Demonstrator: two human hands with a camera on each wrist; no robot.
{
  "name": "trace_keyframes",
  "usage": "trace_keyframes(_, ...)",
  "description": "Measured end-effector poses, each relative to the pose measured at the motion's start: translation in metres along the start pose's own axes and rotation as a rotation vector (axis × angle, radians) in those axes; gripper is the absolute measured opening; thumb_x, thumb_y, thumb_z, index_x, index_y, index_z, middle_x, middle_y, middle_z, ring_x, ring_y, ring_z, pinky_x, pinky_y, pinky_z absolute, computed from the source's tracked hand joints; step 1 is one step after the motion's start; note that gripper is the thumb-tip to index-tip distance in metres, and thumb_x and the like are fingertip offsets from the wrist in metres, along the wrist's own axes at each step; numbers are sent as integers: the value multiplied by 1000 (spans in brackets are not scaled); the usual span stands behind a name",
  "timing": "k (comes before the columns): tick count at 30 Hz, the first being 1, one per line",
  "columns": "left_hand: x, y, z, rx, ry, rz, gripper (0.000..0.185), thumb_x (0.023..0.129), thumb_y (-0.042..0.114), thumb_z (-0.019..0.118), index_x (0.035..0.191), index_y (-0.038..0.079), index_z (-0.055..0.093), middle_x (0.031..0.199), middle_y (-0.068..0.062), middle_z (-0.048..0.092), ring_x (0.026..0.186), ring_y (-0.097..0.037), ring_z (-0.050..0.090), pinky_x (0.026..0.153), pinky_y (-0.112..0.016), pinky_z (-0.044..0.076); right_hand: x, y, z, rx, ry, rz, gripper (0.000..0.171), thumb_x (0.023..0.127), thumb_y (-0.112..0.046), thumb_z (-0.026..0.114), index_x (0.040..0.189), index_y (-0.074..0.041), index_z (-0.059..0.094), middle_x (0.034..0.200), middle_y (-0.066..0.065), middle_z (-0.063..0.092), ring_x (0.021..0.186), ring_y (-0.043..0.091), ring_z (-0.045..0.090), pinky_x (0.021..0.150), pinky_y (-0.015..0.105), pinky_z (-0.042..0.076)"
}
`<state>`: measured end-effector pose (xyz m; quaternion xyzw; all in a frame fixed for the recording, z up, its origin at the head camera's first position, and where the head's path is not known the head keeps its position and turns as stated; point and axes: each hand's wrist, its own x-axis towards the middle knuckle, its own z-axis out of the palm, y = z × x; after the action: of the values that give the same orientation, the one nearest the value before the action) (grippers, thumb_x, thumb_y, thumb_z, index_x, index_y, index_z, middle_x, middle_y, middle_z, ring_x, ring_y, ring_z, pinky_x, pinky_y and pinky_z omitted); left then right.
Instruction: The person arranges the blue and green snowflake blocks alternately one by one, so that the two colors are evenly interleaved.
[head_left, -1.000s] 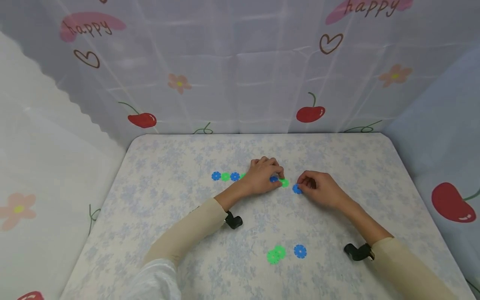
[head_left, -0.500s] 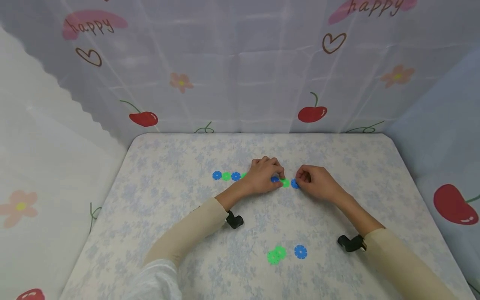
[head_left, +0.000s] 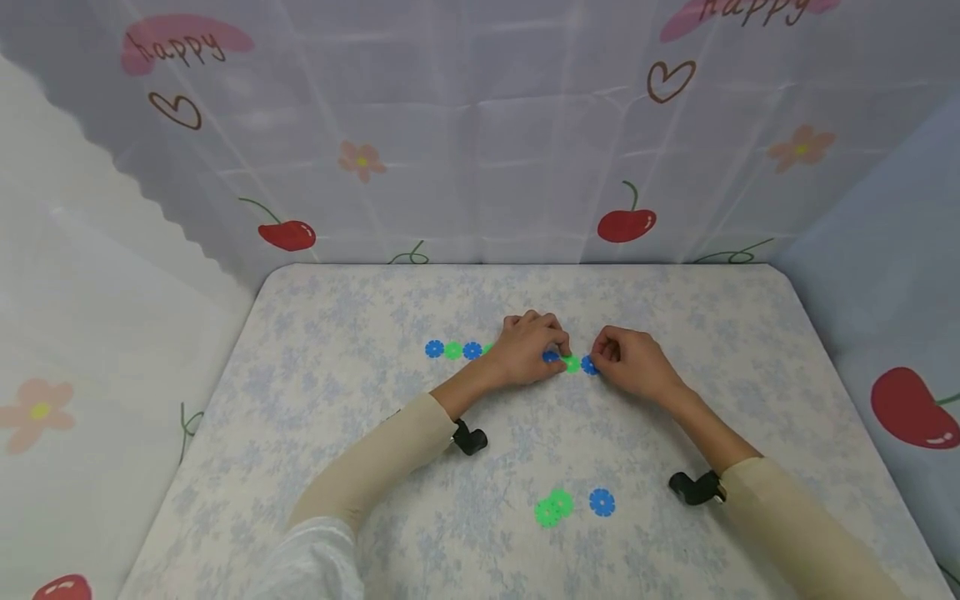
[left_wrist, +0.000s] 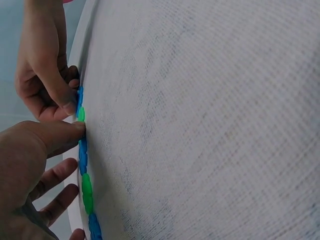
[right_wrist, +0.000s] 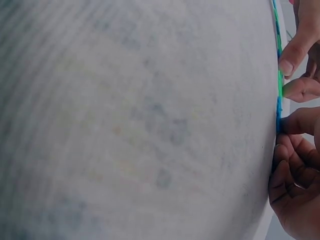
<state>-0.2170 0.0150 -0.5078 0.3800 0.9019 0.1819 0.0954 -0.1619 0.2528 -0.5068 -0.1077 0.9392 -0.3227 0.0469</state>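
A row of small notched plastic discs, alternating blue and green, lies across the table. Its left end shows a blue disc (head_left: pixel 434 349), then a green one, then another blue; my left hand (head_left: pixel 525 352) covers part of the middle. That hand's thumb and index finger pinch a green disc (head_left: pixel 572 364) near the right end, beside a partly hidden blue disc (head_left: pixel 551 357). At the row's right end my right hand (head_left: pixel 636 363) pinches the last blue disc (head_left: pixel 588 365), whose edge meets the green one. In the left wrist view, a green disc (left_wrist: pixel 87 194) continues the row.
Nearer on the table (head_left: pixel 465 533) lie overlapping green discs (head_left: pixel 553 508) and a single blue disc (head_left: pixel 602 502). Black wrist cameras, the left (head_left: pixel 470 437) and the right (head_left: pixel 695 488), hang close over the cloth. A printed curtain (head_left: pixel 480 150) stands behind the far edge.
My right hand has moved slightly left and away from me, bringing its blue disc up against the green one. The left hand stays in place.
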Motion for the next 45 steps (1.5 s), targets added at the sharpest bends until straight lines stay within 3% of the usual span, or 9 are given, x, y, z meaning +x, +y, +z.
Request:
trace_keyframes(7, 1, 4, -2, -9, 2, -3, 7, 102, 40, 76, 107, 35, 75, 131, 10, 63, 125, -20, 53, 119, -63, 33, -2, 0, 2, -12, 52, 23, 11, 102, -17, 67, 95, -9, 70, 80, 5, 69, 67, 13, 58, 66, 31, 47)
trace_keyframes(13, 1, 3, -1, -8, 1, 1, 9, 102, 41, 75, 108, 35, 76, 131, 10, 63, 126, -21, 53, 119, -64, 33, -15, -1, 0, -10, 110, -25, 8, 102, -16, 69, 96, -11, 71, 78, 2, 70, 66, 12, 59, 65, 28, 48)
trace_keyframes(20, 1, 4, -2, -3, 7, 3, 8, 102, 41, 76, 107, 35, 75, 130, 10, 63, 128, -21, 53, 119, -65, 34, -48, -12, -9, 51, -59, -80, 5, 101, -16, 75, 97, -14, 73, 80, -6, 69, 70, 6, 59, 67, 25, 51)
trace_keyframes(27, -1, 1, -3, -6, 6, 2, 8, 102, 41, 76, 107, 35, 76, 131, 9, 63, 128, -22, 53, 118, -64, 36, -87, -22, -3, 149, -240, -163, 7, 100, -18, 79, 101, -20, 72, 81, -11, 65, 72, 1, 59, 67, 24, 53)
trace_keyframes(36, -1, -1, -4, -15, 4, -3, 7, 102, 41, 76, 106, 35, 76, 132, 9, 63, 128, -22, 54, 117, -64, 36, -119, -47, 17, 82, -352, -263, 14, 100, -29, 80, 110, -27, 70, 99, -15, 66, 89, 0, 59, 79, 24, 53)
trace_keyframes(45, 0, 1, -3, -6, -15, -2, 8, 103, 42, 74, 107, 35, 75, 133, 9, 63, 128, -22, 53, 117, -62, 36, -129, -72, 37, 45, -416, -385, 19, 100, -39, 79, 116, -33, 70, 114, -19, 65, 102, 0, 54, 90, 28, 54)
